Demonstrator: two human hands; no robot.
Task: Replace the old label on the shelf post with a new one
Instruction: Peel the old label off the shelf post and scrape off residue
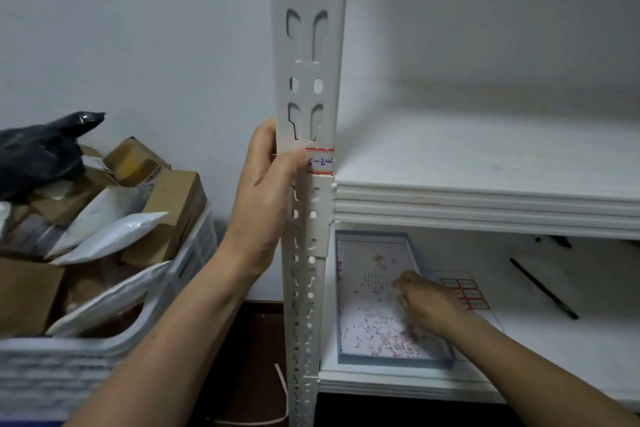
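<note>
Gripping the shelf post (306, 73) at frame centre, the left hand (265, 184) curls round it, its thumb overlapping the red-edged label (322, 161). The right hand (427, 303), blurred, lies over the tray (398, 362) at lower right; I cannot tell its grasp.

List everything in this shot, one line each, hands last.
post: one, white, centre, upright
label: one, white with red edges, on the post
shelves: two, white, right of the post
tray: one, grey-blue, lower shelf, holding paper scraps
label sheet: one, red-bordered labels, lower shelf, right of the tray
pen: one, black, lower shelf, far right
crate: one, white, left
boxes: several, brown, in the crate
mailers: at least three, white, in the crate
bag: one, black, atop the pile
left hand: grips the post, thumb on the label
right hand: over the tray, blurred
</note>
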